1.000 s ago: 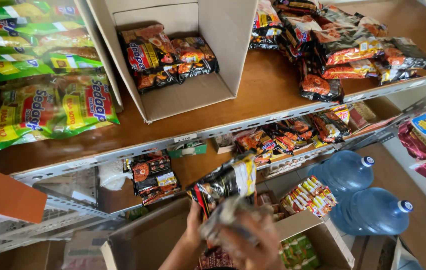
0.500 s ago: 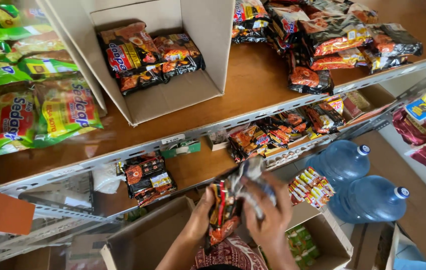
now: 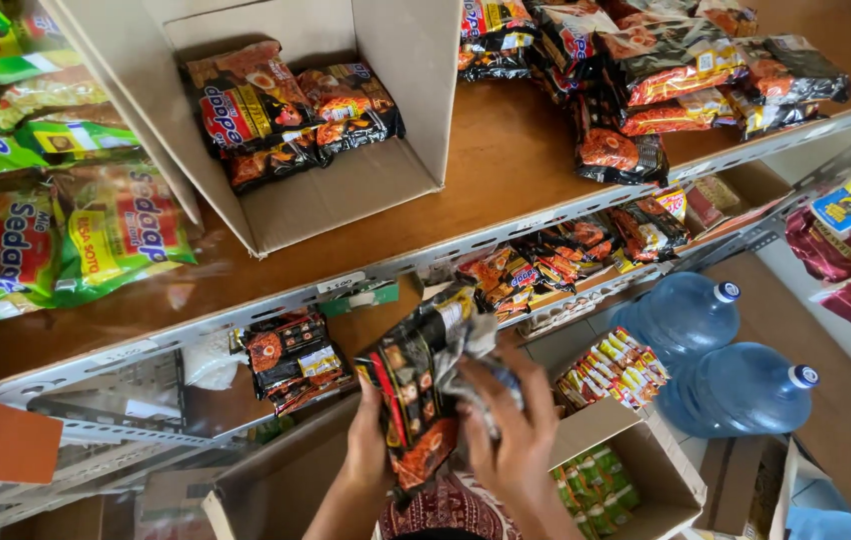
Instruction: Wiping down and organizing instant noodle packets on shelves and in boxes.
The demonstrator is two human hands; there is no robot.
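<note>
Stack of dark noodle packs [image 3: 421,400] now lifted higher vs a sec ago, up near shelf edge [image 3: 276,305]. Left hand [image 3: 366,440] & right hand [image 3: 511,430] fingers clamped round it, w/ open box [image 3: 246,490] below.
</note>
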